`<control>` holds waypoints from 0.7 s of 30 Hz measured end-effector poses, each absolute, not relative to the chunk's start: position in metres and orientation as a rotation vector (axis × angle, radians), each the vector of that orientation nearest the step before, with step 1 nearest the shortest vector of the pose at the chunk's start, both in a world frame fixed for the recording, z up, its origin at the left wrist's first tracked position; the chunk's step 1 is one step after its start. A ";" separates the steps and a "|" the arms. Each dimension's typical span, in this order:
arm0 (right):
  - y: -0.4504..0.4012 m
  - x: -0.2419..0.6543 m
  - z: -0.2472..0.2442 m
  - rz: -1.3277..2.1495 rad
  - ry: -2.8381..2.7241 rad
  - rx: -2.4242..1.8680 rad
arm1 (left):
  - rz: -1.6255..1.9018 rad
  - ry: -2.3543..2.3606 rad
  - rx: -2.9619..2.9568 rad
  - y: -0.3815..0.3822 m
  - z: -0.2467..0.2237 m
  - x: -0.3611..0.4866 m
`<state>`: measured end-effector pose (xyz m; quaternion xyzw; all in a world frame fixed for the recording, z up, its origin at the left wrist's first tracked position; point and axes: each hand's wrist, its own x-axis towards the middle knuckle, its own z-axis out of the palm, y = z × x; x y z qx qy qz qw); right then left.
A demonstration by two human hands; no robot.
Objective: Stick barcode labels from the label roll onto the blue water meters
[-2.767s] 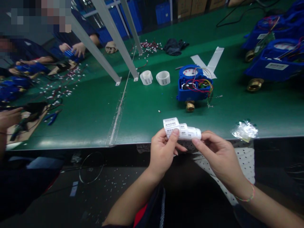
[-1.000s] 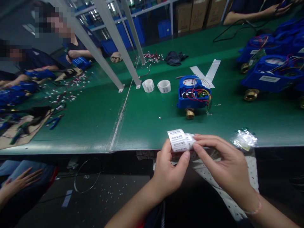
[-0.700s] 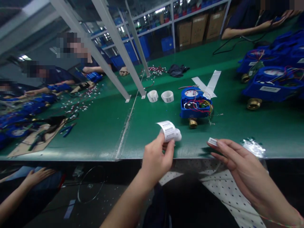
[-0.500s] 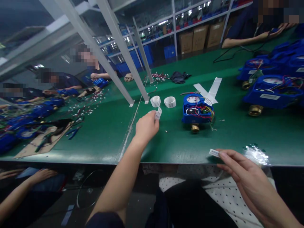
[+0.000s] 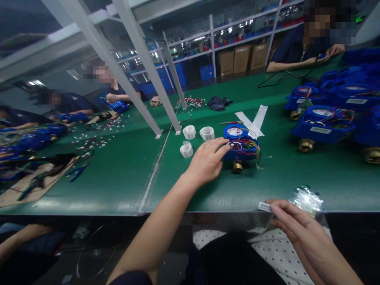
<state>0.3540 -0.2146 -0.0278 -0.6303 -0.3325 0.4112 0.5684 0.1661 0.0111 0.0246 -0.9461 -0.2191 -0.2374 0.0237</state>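
My left hand (image 5: 208,160) reaches over the table with its fingers stretched out, the tips at the left side of a blue water meter (image 5: 242,152). That meter has a round dial, an open front with coloured wires and a brass fitting below. Whether the fingers press on it I cannot tell. Left of the hand stands a small roll of labels (image 5: 186,149), with two more label rolls (image 5: 207,133) behind it. My right hand (image 5: 297,221), near the table's front edge, pinches a small white barcode label (image 5: 264,206) between thumb and fingers.
Several blue meters (image 5: 322,122) crowd the right side. White strips (image 5: 252,120), pliers (image 5: 230,123) and a dark cloth (image 5: 219,103) lie behind my meter. A clear plastic bag (image 5: 307,200) is by my right hand. Metal posts (image 5: 151,67) rise at left; co-workers sit around.
My left hand has let go of the label roll, which now stands on the table, and has moved right to the meter. My right hand still holds the label. The view has shifted slightly.
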 end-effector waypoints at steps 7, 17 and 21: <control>-0.203 0.337 -0.028 0.857 -0.922 -1.359 | -0.770 -0.490 -2.919 0.045 0.002 0.197; -0.156 0.346 0.031 0.320 -1.140 -1.207 | -0.988 -0.801 -3.072 -0.028 0.065 0.177; -0.149 0.352 0.049 0.362 -1.197 -1.247 | -1.015 -0.859 -3.115 -0.045 0.077 0.163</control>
